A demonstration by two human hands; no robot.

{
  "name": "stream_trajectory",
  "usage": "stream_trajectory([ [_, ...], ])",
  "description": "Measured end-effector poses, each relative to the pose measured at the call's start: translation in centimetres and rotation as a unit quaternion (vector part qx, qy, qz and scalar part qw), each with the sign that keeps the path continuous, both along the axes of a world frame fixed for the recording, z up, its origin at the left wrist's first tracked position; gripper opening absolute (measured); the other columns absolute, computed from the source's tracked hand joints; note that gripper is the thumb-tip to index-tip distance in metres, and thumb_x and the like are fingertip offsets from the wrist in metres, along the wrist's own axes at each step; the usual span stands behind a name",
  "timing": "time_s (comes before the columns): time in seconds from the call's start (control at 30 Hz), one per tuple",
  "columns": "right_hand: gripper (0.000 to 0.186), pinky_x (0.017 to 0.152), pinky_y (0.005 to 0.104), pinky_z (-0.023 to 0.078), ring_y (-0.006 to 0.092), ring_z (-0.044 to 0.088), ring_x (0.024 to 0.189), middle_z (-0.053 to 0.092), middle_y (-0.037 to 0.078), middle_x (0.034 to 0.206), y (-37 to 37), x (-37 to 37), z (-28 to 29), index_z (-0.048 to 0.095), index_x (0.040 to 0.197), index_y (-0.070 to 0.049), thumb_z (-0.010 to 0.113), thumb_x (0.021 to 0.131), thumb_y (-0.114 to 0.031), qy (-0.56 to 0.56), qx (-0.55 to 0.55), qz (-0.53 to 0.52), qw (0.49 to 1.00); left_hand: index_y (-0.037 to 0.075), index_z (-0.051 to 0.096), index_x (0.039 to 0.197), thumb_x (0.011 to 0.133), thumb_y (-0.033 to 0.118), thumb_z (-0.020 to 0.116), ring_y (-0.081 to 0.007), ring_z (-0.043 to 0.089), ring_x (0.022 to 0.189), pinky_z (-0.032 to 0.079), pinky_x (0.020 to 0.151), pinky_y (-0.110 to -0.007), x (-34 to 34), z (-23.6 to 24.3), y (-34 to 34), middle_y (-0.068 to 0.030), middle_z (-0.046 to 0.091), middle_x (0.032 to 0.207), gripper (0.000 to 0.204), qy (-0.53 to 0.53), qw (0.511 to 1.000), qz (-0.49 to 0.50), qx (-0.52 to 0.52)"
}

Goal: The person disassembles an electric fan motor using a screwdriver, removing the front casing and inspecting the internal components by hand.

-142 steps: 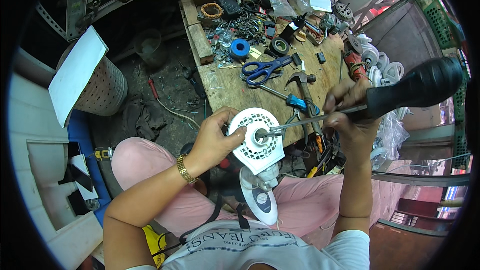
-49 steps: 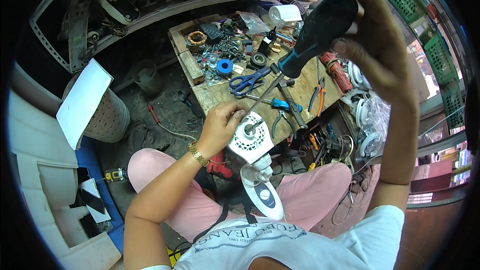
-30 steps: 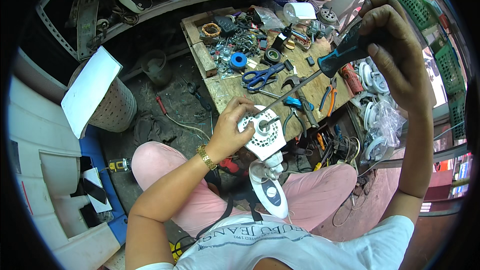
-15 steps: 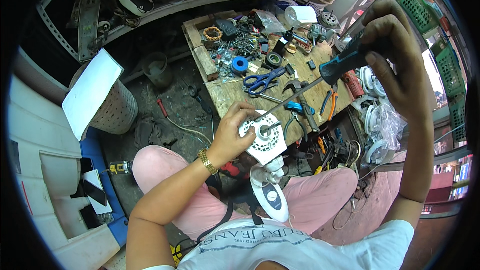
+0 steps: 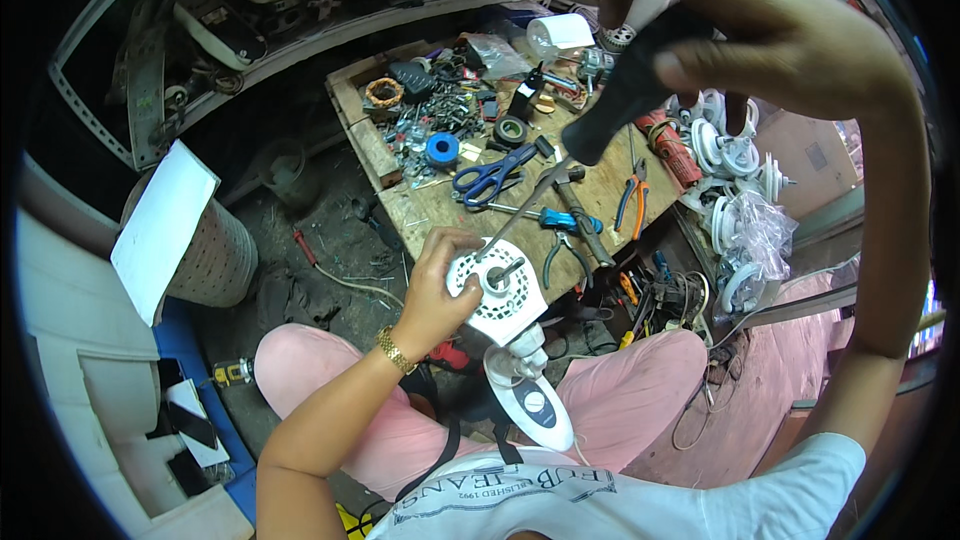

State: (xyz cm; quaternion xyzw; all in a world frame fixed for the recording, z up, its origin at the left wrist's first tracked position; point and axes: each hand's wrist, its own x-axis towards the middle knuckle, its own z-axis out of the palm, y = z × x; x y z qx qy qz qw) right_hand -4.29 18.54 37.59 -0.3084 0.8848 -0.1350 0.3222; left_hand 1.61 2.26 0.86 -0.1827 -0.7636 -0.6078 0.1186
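Observation:
A white fan motor housing [image 5: 520,308] with a ring of vent slots and a metal shaft in the middle sits in front of me. My left hand [image 5: 437,285] grips it by its left edge, thumb on the slotted face. My right hand [image 5: 800,55] is raised at the upper right, its fingers and thumb round the dark handle of a long screwdriver [image 5: 622,100]. Its shank slants down to the housing's upper left edge, next to my left fingertips. Below the housing hangs the fan's white neck and base [image 5: 530,408] with a round dial, between my knees.
Ahead stands a low wooden worktable [image 5: 420,215] with blue scissors [image 5: 490,178], a hammer [image 5: 580,220], orange-handled pliers [image 5: 632,202], blue tape [image 5: 443,150] and heaped screws. White plastic parts [image 5: 735,230] are piled at its right. A perforated bin [image 5: 215,260] stands at left.
My right hand and the screwdriver handle look larger and have moved up and left. The shank's tip stays at the housing's edge. The whole view has shifted slightly.

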Motion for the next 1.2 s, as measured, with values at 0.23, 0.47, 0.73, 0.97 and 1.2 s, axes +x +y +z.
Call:
stream_trajectory([
  [0.23,0.031,0.066,0.0362,0.051,0.0225,0.061,0.075,0.058,0.016,0.094,-4.9,2.4,1.1,0.043,0.120,0.002,0.040,0.099,-0.021,-0.029,0.108,-0.168,0.979,-0.002,0.056,0.100,0.068,0.000,0.055,-0.0297,0.056,0.098,0.045,0.089,-0.036,-0.1,-0.2,0.4,-0.0154,0.053,0.103,0.032,-0.016,1.000,0.002,-0.001],
  [0.47,0.044,0.062,0.0293,0.050,0.0166,0.059,0.075,0.055,0.017,0.095,-1.8,0.9,0.6,0.026,0.129,0.001,0.049,0.095,-0.016,0.266,0.185,0.063,0.944,-0.003,0.056,0.100,0.068,0.000,0.056,-0.0299,0.056,0.099,0.046,0.088,-0.036,0.0,-0.5,0.2,-0.0163,0.052,0.105,0.032,-0.018,1.000,-0.003,0.015],
  [0.73,0.045,0.071,0.0299,0.047,0.0140,0.057,0.081,0.057,0.004,0.103,-1.1,-0.2,-3.4,0.045,0.128,-0.005,0.056,0.092,-0.032,0.368,0.131,0.022,0.920,-0.004,0.056,0.098,0.069,0.001,0.057,-0.0304,0.056,0.100,0.047,0.088,-0.036,0.1,-0.1,0.1,-0.0170,0.052,0.107,0.029,-0.018,1.000,0.005,-0.007],
  [0.97,0.034,0.074,0.0312,0.047,0.0161,0.057,0.079,0.055,0.005,0.099,0.5,-0.4,-3.5,0.050,0.117,-0.004,0.053,0.094,-0.029,0.394,0.079,0.090,0.911,-0.004,0.057,0.098,0.069,0.001,0.057,-0.0305,0.056,0.099,0.046,0.088,-0.036,0.0,-0.2,0.5,-0.0169,0.052,0.106,0.030,-0.009,1.000,-0.006,0.000],
  [1.2,0.035,0.066,0.0265,0.047,0.0125,0.055,0.074,0.054,0.005,0.099,1.1,1.1,-3.0,0.048,0.119,-0.005,0.051,0.095,-0.031,0.212,-0.120,0.039,0.969,-0.004,0.054,0.100,0.069,-0.001,0.056,-0.0281,0.055,0.099,0.045,0.090,-0.035,0.1,-0.2,0.3,-0.0158,0.051,0.104,0.031,-0.009,1.000,-0.002,0.001],
])
